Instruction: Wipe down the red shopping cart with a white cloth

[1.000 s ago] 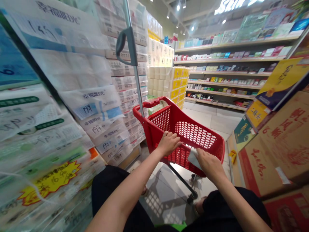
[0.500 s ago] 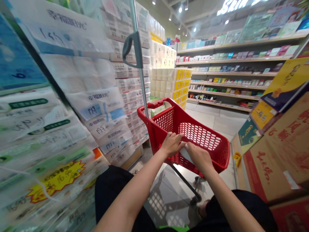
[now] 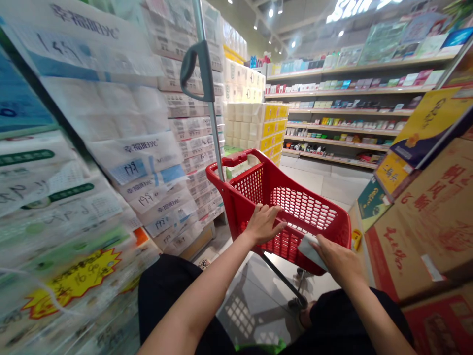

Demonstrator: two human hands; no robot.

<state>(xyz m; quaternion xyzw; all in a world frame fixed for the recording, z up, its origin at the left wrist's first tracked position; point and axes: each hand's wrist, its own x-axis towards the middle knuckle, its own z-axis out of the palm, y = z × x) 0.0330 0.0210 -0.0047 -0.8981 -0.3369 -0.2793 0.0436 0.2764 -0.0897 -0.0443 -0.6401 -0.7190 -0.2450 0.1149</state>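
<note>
Well, from the head view, pale tiled floor [image 3: 332, 183] runs between stacked paper packs [image 3: 144, 148] on the left and printed cartons [image 3: 432, 217] on the right, with lit, stocked shelves [image 3: 351, 93] at the back. A red shopping cart [image 3: 236, 212] stands in the aisle just before the seated person. The left hand [image 3: 263, 223] lies over its near rim, thumb spread; I can't tell how firmly those fingers bear down. The right hand [image 3: 338, 261] pinches a white wipe [image 3: 312, 251] against the same rim, farther along. Its palm and some fingers are hidden from me. A metal pole [image 3: 214, 125] with a grey handle [image 3: 197, 74] runs out of the top edge. The glowing sign [image 3: 358, 9] is cut off, and much small shelf print is too blurred to read.
</note>
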